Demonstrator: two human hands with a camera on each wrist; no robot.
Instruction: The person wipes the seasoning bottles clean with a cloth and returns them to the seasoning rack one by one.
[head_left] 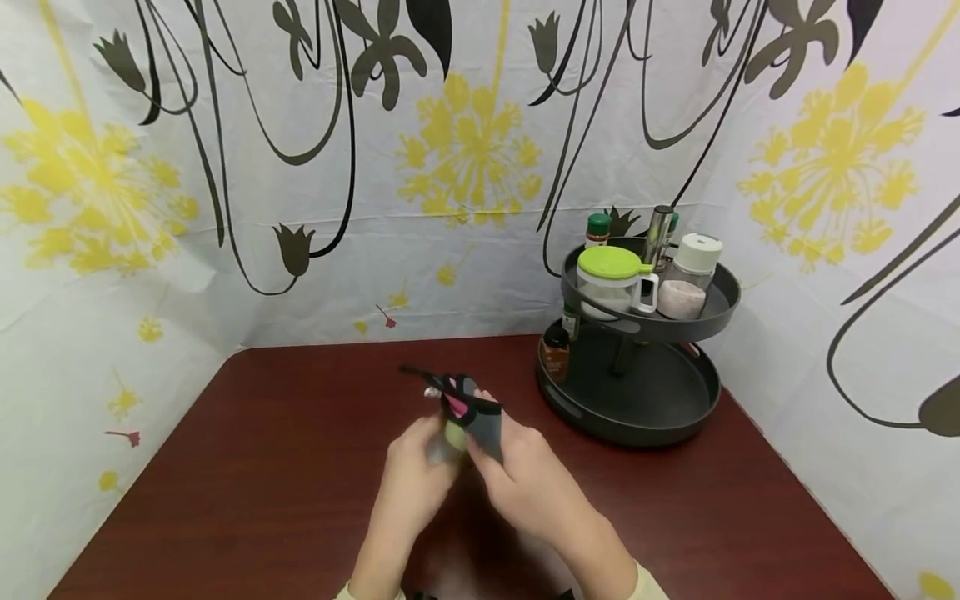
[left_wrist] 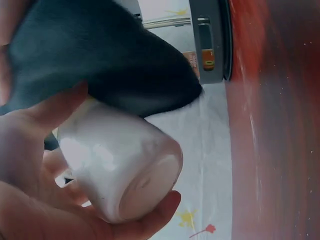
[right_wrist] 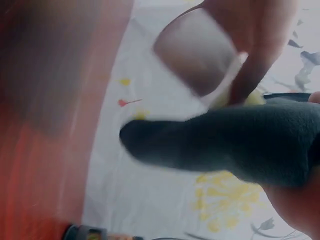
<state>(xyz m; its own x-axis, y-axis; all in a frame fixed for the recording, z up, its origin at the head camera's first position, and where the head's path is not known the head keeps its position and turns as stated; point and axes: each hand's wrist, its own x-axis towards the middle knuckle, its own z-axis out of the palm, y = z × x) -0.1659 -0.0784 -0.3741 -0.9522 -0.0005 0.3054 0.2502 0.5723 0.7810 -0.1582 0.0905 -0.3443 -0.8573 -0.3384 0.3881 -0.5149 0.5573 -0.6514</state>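
Over the middle of the table, my left hand (head_left: pixel 420 471) grips a small jar (left_wrist: pixel 120 162) with a rounded base and a whitish body. In the left wrist view the jar lies tilted, its base toward the camera and fingers curled round its side. My right hand (head_left: pixel 528 475) holds a dark grey cloth (right_wrist: pixel 225 142) with black edging and a bit of pink, its thumb over the near side. The cloth hangs against the yellowish-green top end (head_left: pixel 454 433) of the jar and hides part of it.
A black two-tier turntable (head_left: pixel 630 429) stands at the back right of the dark red table (head_left: pixel 300 433). Its upper tier bears a green-lidded pot (head_left: pixel 609 265), a white-capped jar (head_left: pixel 686 279) and a green-capped bottle (head_left: pixel 597 228). An orange-brown bottle (head_left: pixel 556 357) sits on the lower tier.
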